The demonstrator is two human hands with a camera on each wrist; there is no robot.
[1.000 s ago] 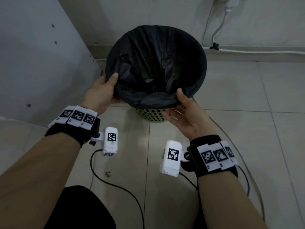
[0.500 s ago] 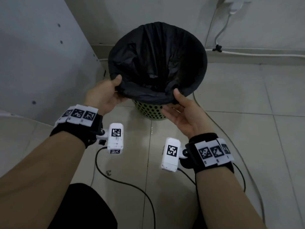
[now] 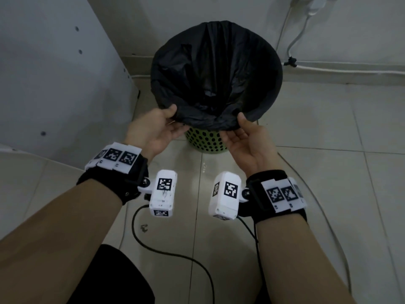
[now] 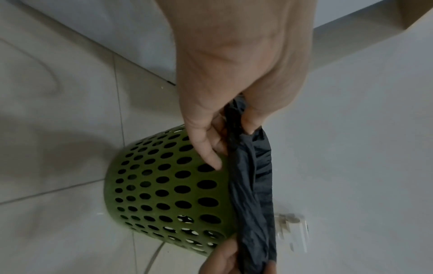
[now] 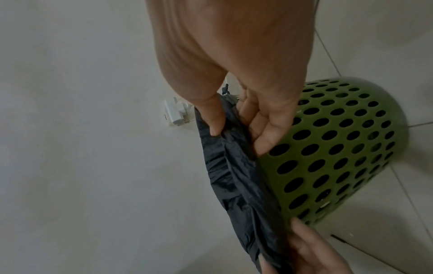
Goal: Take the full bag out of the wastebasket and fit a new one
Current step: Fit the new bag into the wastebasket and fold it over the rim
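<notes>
Both hands pinch the near edge of the bag (image 3: 215, 69). The left hand (image 3: 153, 130) and the right hand (image 3: 249, 141) are side by side. The bin (image 3: 205, 142) sits right under the fingers, so the bag must come straight up.

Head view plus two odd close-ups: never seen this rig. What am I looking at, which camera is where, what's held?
No robot here: a person wears one camera on the head and one on each wrist. The head view looks down at both forearms; the white boxes at the wrists are the wrist cameras. The other two pictures look along each hand toward its fingers.

On the tiled floor stands a green perforated wastebasket, lined with a black bag. The left hand and right hand each pinch the bag's near edge, thumb on top. A black cable lies on the floor.
</notes>
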